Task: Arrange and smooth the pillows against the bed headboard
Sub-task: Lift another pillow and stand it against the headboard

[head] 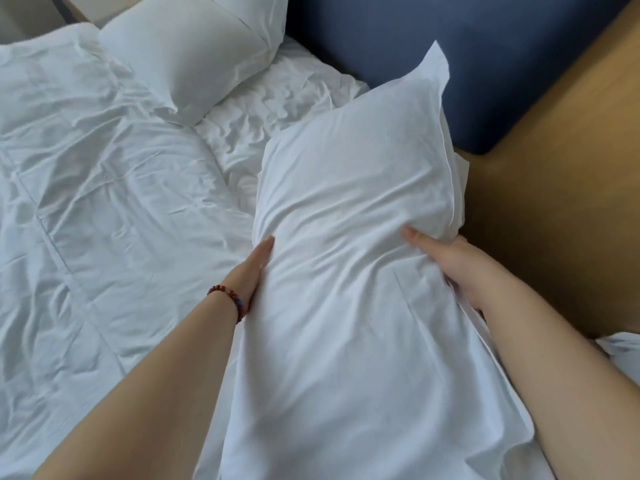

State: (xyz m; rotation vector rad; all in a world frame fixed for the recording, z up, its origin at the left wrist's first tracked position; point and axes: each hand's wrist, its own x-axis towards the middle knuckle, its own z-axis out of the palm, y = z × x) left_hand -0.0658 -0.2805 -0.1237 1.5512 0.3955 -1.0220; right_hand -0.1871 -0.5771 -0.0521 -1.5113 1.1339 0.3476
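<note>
Holding a white pillow (pixel 349 237) btwn both hands at the right side of the bed, its long axis running near to far and its far corner poking up in front of the blue headboard (pixel 467 64). Left hand (pixel 254 268) lies flat against the pillow's left edge, fingers straight, pressing in, not grasping. Right hand (pixel 446 261) grasps the right edge: thumb on the front face w/ cloth bunched round it, other fingers hidden behind. The squeeze pinches the pillow into a waist at hand level. Can't tell if the near end rests on the bed. Beaded bracelet (pixel 230 299) sits on the left wrist. A far pillow (pixel 187 53) lies at an angle at far left, just beside the headboard, well apart from the held one. Crumpled sheet (pixel 277 98) shows btwn the two. Wrinkled duvet (pixel 86 185) covers the left of the bed. Wood panel (pixel 571 168) stands right of the headboard.
</note>
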